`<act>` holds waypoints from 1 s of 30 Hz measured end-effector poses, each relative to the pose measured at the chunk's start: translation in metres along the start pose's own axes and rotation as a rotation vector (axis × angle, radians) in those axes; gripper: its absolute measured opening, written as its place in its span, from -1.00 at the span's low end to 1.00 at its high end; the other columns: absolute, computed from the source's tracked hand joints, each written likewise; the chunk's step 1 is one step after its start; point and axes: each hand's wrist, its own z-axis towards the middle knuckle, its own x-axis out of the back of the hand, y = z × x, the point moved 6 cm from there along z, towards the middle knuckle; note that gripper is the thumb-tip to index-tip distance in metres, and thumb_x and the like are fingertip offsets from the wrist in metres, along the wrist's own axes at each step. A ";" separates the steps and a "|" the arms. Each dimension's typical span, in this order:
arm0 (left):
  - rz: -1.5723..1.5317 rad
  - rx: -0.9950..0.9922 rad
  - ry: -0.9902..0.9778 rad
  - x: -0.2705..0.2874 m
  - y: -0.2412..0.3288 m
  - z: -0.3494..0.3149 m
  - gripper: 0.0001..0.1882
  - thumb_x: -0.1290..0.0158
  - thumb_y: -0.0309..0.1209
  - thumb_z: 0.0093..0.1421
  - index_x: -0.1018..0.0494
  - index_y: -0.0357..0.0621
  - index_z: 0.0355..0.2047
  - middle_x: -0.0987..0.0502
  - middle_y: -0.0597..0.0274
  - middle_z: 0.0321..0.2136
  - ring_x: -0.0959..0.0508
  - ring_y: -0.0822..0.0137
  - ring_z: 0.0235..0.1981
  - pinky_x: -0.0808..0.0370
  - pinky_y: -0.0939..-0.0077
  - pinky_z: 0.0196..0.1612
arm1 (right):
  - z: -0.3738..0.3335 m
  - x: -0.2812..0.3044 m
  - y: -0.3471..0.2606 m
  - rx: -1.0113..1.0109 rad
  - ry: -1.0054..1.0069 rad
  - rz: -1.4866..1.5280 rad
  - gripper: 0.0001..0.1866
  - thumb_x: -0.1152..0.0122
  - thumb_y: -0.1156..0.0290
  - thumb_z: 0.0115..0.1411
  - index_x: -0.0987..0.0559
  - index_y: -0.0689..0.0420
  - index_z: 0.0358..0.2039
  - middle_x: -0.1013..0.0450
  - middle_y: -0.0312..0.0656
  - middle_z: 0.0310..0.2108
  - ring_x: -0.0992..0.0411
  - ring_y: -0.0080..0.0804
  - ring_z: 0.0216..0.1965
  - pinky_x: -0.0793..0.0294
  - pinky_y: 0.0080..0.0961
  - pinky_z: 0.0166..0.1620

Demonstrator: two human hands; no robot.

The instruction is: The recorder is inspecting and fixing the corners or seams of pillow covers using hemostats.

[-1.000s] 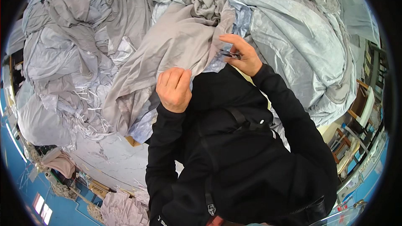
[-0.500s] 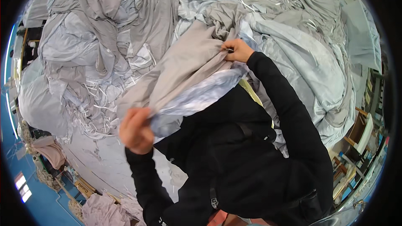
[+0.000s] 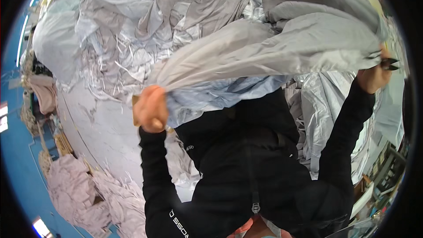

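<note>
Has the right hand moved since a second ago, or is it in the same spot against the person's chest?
Yes. The right hand has swung out to the person's right, away from the black jacket, stretching the grey cloth between it and the left hand.

A blue floor [image 3: 20,150] is seen at the left. A white table [image 3: 105,132] is heaped with grey cloth [image 3: 132,31]. Pinkish cloth [image 3: 75,185] is piled below.

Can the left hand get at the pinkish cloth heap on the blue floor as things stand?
Probably not: the left hand is clenched on the stretched grey cloth, and the pinkish cloth heap lies well below, apart from it.
</note>
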 end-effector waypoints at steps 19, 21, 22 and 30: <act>-0.114 0.217 -0.335 -0.114 0.031 -0.021 -0.80 -0.07 -0.73 -0.11 -0.41 -0.20 -0.48 -0.48 0.19 -0.40 -0.52 0.13 -0.43 -0.45 0.32 -0.42 | -0.188 -0.215 0.017 -0.363 -1.016 -0.258 -0.54 -0.36 0.68 -0.07 -0.59 0.15 -0.09 -0.48 -0.15 -0.11 -0.42 -0.46 -0.33 -0.40 -0.57 -0.29; -0.105 0.278 -0.303 -0.109 0.032 -0.022 -0.77 -0.10 -0.74 -0.15 -0.41 -0.18 -0.48 -0.46 0.18 -0.41 -0.53 0.15 -0.41 -0.46 0.34 -0.41 | -0.190 -0.216 0.020 -0.344 -1.058 -0.311 -0.60 -0.39 0.66 -0.09 -0.59 0.16 -0.16 -0.48 -0.13 -0.21 -0.44 -0.38 -0.34 -0.41 -0.52 -0.29; -0.103 0.284 -0.304 -0.108 0.033 -0.023 -0.77 -0.10 -0.74 -0.15 -0.41 -0.18 -0.48 -0.46 0.18 -0.41 -0.53 0.15 -0.41 -0.46 0.34 -0.41 | -0.192 -0.211 0.025 -0.369 -1.133 -0.329 -0.65 -0.39 0.66 -0.10 -0.57 0.16 -0.24 -0.46 -0.14 -0.28 -0.45 -0.34 -0.35 -0.42 -0.50 -0.31; -0.051 0.189 -0.347 -0.114 0.043 -0.028 -0.78 -0.13 -0.68 -0.16 -0.45 -0.16 -0.47 -0.47 0.17 -0.36 -0.52 0.15 -0.37 -0.41 0.33 -0.37 | -0.212 -0.183 0.001 -0.140 -0.858 -0.484 -0.74 -0.33 0.73 -0.18 -0.55 0.20 -0.43 -0.45 -0.15 -0.34 -0.45 -0.30 -0.45 -0.41 -0.51 -0.40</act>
